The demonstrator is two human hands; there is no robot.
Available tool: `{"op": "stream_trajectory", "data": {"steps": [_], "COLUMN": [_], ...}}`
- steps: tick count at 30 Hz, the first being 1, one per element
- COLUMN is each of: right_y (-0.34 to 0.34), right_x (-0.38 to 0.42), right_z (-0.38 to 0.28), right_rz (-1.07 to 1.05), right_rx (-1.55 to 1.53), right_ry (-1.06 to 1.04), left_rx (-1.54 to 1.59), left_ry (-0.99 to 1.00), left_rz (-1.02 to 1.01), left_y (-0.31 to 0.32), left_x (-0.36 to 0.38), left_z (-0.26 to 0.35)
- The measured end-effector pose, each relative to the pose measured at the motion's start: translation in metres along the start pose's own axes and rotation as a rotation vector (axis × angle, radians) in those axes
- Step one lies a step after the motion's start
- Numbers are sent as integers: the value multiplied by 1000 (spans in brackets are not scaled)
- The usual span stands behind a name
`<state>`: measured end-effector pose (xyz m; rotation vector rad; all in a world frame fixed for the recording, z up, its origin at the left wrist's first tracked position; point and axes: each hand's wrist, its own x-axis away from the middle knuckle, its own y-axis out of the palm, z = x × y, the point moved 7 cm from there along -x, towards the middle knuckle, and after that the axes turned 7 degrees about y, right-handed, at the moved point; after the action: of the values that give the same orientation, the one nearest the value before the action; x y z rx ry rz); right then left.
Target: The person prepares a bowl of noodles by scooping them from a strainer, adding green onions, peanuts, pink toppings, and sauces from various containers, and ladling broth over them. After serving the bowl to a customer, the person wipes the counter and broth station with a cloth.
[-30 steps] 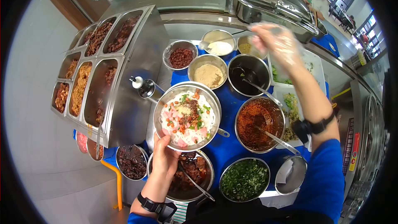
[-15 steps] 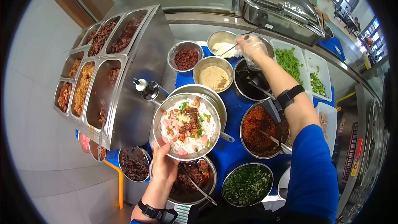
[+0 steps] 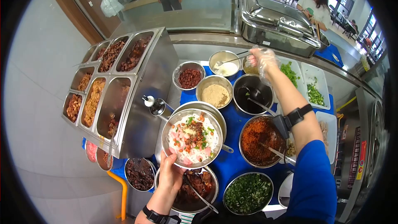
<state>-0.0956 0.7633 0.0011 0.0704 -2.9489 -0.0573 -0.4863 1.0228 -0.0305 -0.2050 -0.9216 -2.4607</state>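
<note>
My left hand (image 3: 171, 173), bare, grips the near rim of a metal bowl (image 3: 166, 129) of white noodles topped with pink pieces, peanuts, greens and dark sauce. The bowl is over a larger metal pan at the centre. At the upper right my right hand (image 3: 262, 60), in a clear plastic glove, is closed on the handle of a thin metal spoon (image 3: 232, 59). The spoon's head is inside a small bowl of white powder (image 3: 226, 69). Nearby stand a bowl of tan powder (image 3: 215, 94) and a pot of dark liquid (image 3: 248, 96).
Red chili (image 3: 256, 137) and chopped greens (image 3: 247, 193) fill bowls at right and front. Food trays (image 3: 114, 99) line the left; a sauce bottle (image 3: 156, 105) stands beside them. A chafing dish (image 3: 280, 23) and glass are behind. People stand beyond.
The view has tilted up slightly, showing more beyond the glass. My right hand has drawn the spoon a little to the right, its head now visible over the white powder. My left hand still holds the bowl.
</note>
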Motion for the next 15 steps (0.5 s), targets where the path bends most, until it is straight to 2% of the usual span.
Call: {"op": "stream_trajectory", "data": {"steps": [3, 5, 10, 13, 15], "right_y": [-9, -11, -4, 1, -4], "right_x": [38, 81, 192, 215, 195], "right_z": [-41, -72, -122, -130, -128], "right_rz": [-65, -205, -327, -352, -292], "right_rx": [-103, -151, -48, 101, 209], "right_ry": [-5, -38, -67, -223, -278], "left_rx": [11, 6, -22, -10, 12], "left_ry": [-13, -44, -34, -39, -28], "left_rz": [-18, -13, -44, -66, -75], "left_y": [0, 3, 23, 29, 30], "left_x": [-5, -6, -6, -4, -3], "left_z": [-6, -9, -6, -6, -7]}}
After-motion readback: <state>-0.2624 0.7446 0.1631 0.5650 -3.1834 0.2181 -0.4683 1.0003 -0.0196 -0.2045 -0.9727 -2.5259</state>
